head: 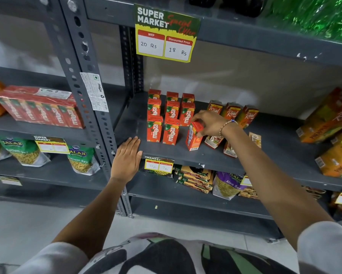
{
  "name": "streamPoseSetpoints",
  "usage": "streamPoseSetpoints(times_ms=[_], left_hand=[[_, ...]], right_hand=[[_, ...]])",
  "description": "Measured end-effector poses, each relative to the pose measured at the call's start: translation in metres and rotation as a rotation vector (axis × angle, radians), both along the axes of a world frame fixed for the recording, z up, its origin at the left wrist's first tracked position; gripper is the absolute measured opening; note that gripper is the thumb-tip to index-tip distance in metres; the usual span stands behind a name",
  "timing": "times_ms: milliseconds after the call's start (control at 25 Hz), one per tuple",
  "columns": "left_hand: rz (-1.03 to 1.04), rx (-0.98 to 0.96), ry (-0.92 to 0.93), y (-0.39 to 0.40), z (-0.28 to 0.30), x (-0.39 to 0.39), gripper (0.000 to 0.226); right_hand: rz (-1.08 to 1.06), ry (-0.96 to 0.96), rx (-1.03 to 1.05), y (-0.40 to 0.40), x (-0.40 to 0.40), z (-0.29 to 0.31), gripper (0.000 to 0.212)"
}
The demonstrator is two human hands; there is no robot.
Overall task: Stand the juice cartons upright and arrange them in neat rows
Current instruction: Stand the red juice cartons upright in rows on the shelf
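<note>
Grey steel shelf (245, 153), middle tier. On its left part, upright Maaza cartons (172, 112) in three rows running far to near: far row three, middle row three, near row two. Eight standing, fronts out.

Ninth Maaza carton (194, 136) sits at the right end of the near row, tilted, side panel turned toward the camera, base apparently on the shelf. Right hand (210, 124) grasps it from above, fingers pinched around its top. Left hand (127, 157) lies flat and open on the shelf's front edge, left of the rows, holding nothing.

Step in hand, as I judge it: seat this carton as the third in the near row. To do it well: twist it so the logo faces front, bring it fully vertical, slide it left until it is just beside the second near carton, front face level with that row. Keep the grip high and light; neighbours look easy to topple.

Right of the rows: three Real cartons (231, 113) upright at the far side, and about three more lying flat (229, 150) near the front, partly hidden by the forearm; count uncertain.
</note>
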State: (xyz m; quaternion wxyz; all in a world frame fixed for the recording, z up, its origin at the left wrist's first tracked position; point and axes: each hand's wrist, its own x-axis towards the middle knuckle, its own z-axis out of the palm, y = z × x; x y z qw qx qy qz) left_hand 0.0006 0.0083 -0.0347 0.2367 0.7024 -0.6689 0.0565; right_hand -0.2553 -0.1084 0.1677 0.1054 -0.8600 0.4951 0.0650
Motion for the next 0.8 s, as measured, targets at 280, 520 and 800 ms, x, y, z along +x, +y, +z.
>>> streamPoseSetpoints(times_ms=[280,520,800], left_hand=[[0.004,-0.007,0.003,0.0,-0.001,-0.001,0.053],[0.003,-0.005,0.008,0.0,-0.001,0.0,0.053],[0.004,-0.006,0.018,0.001,0.001,-0.001,0.053]], right_hand=[[-0.243,-0.159,0.02,0.016,0.018,-0.004,0.033],[-0.411,-0.167,-0.081,0.019,0.031,-0.015,0.054],[-0.544,-0.298,-0.192,0.015,0.033,-0.029,0.059]])
